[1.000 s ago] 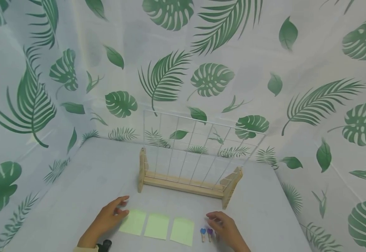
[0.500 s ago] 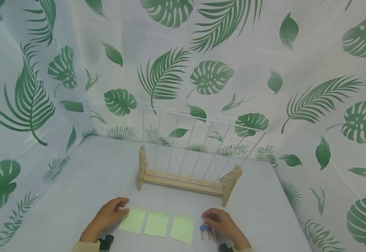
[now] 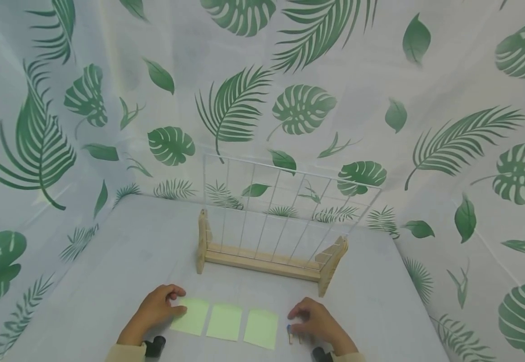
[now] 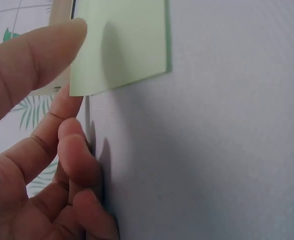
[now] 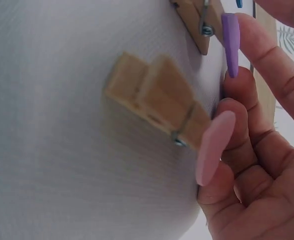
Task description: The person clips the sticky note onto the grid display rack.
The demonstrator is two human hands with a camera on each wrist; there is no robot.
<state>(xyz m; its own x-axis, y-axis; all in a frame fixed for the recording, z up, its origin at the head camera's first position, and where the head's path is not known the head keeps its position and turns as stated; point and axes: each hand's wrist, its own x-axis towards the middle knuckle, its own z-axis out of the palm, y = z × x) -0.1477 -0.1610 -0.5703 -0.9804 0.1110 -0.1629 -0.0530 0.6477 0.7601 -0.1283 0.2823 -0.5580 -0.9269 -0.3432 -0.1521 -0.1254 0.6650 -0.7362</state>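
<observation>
One left hand (image 3: 155,307), loosely open at the leftmost green note (image 3: 192,318); one right hand (image 3: 317,323), fingers parted, seemingly reaching among wooden pegs (image 5: 169,95), where taking one calls for a thumb-and-finger pinch.

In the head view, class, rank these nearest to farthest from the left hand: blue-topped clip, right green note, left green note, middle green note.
1. Left green note: beside the left hand.
2. Middle green note: centre of the row.
3. Right green note: row's right end.
4. Blue-topped clip: past the notes, by the right hand.
</observation>
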